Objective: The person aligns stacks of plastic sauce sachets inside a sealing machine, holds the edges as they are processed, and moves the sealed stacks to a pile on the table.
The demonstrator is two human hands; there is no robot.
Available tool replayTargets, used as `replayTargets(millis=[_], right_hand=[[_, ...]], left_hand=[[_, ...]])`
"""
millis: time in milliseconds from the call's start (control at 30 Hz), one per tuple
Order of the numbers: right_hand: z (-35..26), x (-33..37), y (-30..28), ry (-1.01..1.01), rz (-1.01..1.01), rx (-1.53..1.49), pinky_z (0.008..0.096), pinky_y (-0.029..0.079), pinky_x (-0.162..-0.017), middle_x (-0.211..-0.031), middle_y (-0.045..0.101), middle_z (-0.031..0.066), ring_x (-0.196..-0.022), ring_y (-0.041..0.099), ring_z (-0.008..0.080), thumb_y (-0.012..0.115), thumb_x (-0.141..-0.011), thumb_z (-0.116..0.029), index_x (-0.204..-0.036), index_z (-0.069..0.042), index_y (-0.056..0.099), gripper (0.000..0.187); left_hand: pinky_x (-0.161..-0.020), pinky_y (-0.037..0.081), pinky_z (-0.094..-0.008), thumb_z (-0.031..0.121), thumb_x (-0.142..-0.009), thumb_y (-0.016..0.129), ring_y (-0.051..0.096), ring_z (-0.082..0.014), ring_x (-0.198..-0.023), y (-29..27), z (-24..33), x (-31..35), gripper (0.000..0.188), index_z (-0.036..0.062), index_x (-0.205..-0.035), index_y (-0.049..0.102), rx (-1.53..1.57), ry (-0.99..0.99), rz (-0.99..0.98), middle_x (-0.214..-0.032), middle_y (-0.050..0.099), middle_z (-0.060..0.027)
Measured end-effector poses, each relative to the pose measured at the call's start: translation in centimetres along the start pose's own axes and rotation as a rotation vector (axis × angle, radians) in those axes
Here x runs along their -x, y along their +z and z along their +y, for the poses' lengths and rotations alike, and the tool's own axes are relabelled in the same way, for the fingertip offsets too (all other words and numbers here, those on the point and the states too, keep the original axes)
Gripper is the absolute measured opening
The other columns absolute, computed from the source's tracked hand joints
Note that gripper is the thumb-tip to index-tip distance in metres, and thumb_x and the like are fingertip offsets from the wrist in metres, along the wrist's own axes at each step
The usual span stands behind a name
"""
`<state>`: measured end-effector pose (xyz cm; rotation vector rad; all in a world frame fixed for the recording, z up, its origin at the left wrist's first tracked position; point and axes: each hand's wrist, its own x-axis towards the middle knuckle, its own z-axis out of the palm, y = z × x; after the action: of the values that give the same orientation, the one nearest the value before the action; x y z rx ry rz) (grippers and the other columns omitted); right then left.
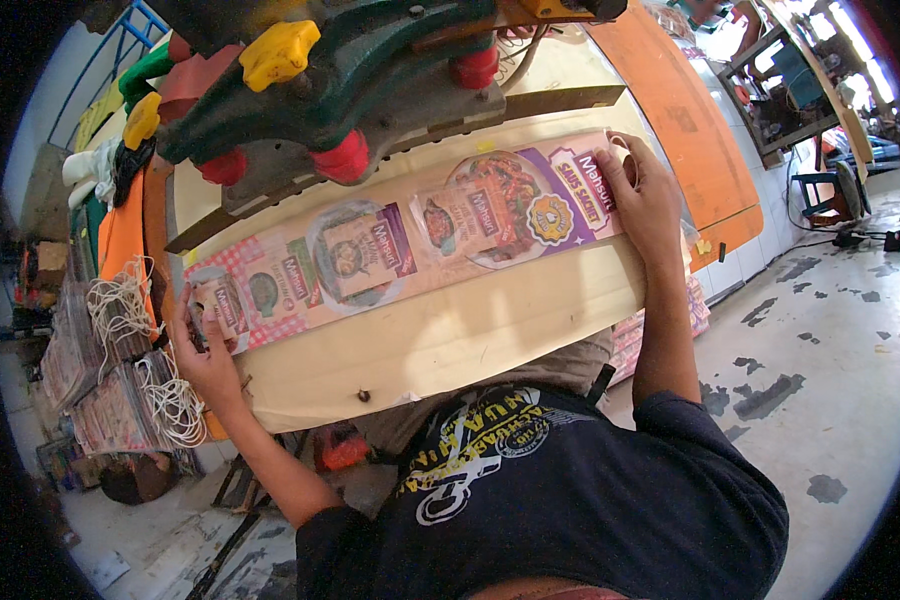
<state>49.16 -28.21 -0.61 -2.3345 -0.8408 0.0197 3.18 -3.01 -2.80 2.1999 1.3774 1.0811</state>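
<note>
A long strip of printed plastic packaging (430, 275), pink with food pictures and a purple right end, lies across a cream work surface (420, 350). My left hand (208, 350) grips its left end, thumb and fingers at the short edge. At the other end my right hand (640, 190) holds the corner, with the thumb on top and the fingers around the far side. Just beyond the strip's far edge stands a heavy dark green machine (410, 75) with a long straight metal bar (560, 98). Whether the strip is one sheet or several is unclear.
Red feet (340, 157) and yellow knobs (280, 53) sit on the machine. An orange board (680, 120) extends at the right. White string bundles (122, 300) hang over stacked printed bags (120, 410) at left. A cable (840, 240) runs along the floor at far right.
</note>
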Motion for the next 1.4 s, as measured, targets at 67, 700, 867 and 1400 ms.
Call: replayTargets(millis=[67,700,867,1400], right_hand=[[0.7,0.1,0.4,0.031,0.024,-0.137,0.0335,0.049,-0.063,-0.071,0.066,0.0138,-0.064,0.065,0.018,0.066,-0.099,-0.033,-0.12,-0.003,0.069,0.036],[2.0,0.3,0.7,-0.051,0.195,-0.689,0.0233,0.04,-0.059,-0.074,0.058,-0.0025,-0.067,0.049,0.0032,0.064,-0.103,-0.023,-0.087,0.0,0.061,0.028],[1.8,0.5,0.6,-0.075,0.253,-0.652,0.0225,0.039,-0.059,-0.073,0.055,-0.0042,-0.068,0.046,0.0031,0.064,-0.103,-0.024,-0.084,-0.002,0.06,0.029],[1.2,0.7,0.9,-0.044,0.257,-0.533,0.0246,0.034,-0.059,-0.07,0.046,-0.0064,-0.069,0.04,0.0037,0.062,-0.104,-0.024,-0.079,-0.003,0.054,0.034]], left_hand=[[-0.104,0.046,-0.0376,0.022,-0.105,0.061,0.061,-0.0245,-0.12,0.0,0.0,0.0,0.039,0.0021,-0.137,0.061,-0.01,0.028,0.008,-0.135,0.064,-0.0122],[-0.081,0.05,-0.028,0.023,-0.107,0.058,0.058,-0.0119,-0.092,0.3,1.2,-0.1,0.038,0.0071,-0.142,0.059,0.046,0.045,0.144,-0.105,0.063,-0.0038],[-0.083,0.048,-0.0267,0.02,-0.107,0.058,0.057,-0.0105,-0.093,0.3,1.2,0.0,0.038,0.0065,-0.143,0.058,0.107,-0.006,0.162,-0.104,0.062,-0.0029],[-0.067,0.049,-0.0261,0.016,-0.101,0.065,0.057,-0.0084,-0.075,0.2,0.1,0.1,0.046,0.0101,-0.146,0.054,0.038,-0.201,0.103,-0.092,0.06,-0.0049]])
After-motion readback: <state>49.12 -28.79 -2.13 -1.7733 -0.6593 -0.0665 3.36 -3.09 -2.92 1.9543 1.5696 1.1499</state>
